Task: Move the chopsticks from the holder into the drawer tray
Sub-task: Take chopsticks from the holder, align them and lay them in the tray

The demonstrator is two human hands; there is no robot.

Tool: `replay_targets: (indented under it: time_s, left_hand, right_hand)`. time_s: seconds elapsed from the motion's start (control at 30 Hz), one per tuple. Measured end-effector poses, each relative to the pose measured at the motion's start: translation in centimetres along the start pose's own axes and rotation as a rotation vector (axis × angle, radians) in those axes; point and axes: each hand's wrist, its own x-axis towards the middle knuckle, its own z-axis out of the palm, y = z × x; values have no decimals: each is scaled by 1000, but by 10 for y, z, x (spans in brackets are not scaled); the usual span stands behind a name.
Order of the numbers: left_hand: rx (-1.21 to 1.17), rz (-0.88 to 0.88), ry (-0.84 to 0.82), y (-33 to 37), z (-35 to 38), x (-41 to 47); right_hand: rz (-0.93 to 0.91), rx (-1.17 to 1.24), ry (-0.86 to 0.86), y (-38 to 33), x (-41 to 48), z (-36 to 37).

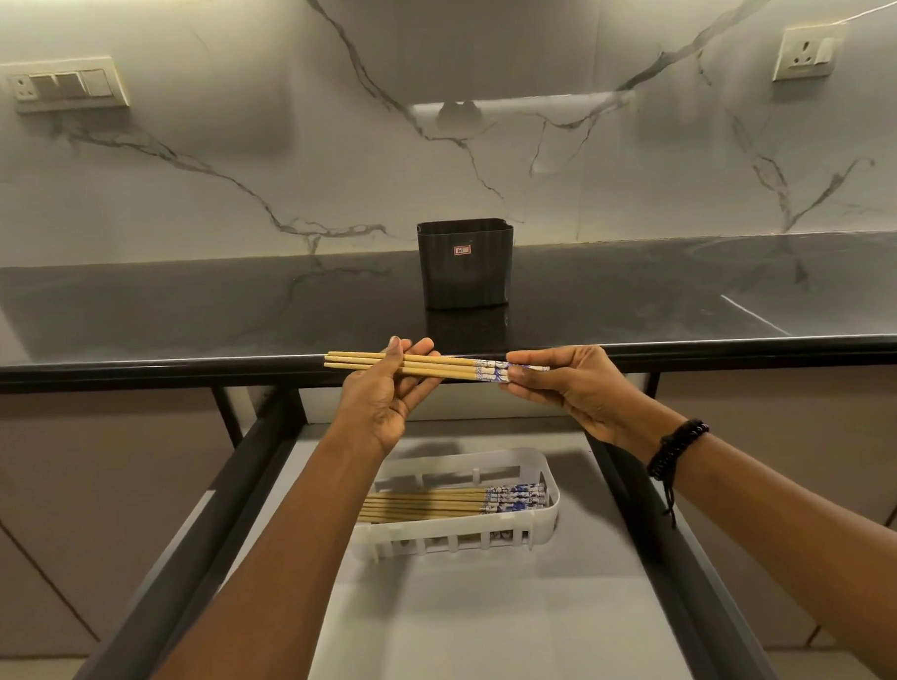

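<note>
At about nine o'clock of the held bundle, the left hand (387, 394) cups the plain wooden ends of the chopsticks in hand (427, 367), thumb on top and fingers curled beneath, pinching them so they lie flat and parallel. The bundle runs level from nine to three o'clock, just in front of the counter edge (180, 366). At its three o'clock end the right hand (577, 390) nips the blue-patterned tops between thumb and fingertips. Gripping both ends this way likely squares the sticks up so they go down together.

At twelve o'clock stands the dark holder (465, 264) on the counter, well apart from the hands; nothing pokes above its rim, though its inside is hidden. At six o'clock, below the hands, sits the white tray (551, 494) in the open drawer (448, 622), with chopsticks already laid in it (443, 505), patterned ends towards three o'clock, matching the held bundle.

The tray's far side at twelve o'clock has bare room. The drawer's dark side rails flank it at nine and three, well clear, so a straight descent looks unobstructed.
</note>
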Motion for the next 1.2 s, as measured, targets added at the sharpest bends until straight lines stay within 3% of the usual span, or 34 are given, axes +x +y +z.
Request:
replay_targets:
  time_s: [0.1,0.23,0.37,0.57,0.8,1.03,1.2]
  left_hand:
    - [4,33,176,6,-9,4]
    - [467,170,462,14,-31,15]
    - [975,124,319,14,-46,16]
    - [1342,-137,177,-6,-66,10]
    - [1353,-346,198,-15,-82,13]
    - [1408,-302,214,-21,-89,22]
    - [1400,-323,217,-21,-89,21]
  right_hand:
    - [30,-36,26,2,3,-10]
    - [75,-164,62,9,7,-27]
    - [148,-383,40,21,10,-32]
    - [263,-348,40,52,16,-20]
    - [375,-427,36,86,16,-12]
    - [55,-996,-83,96,20,-10]
    - [-5,-1188,-123,98,22,-10]
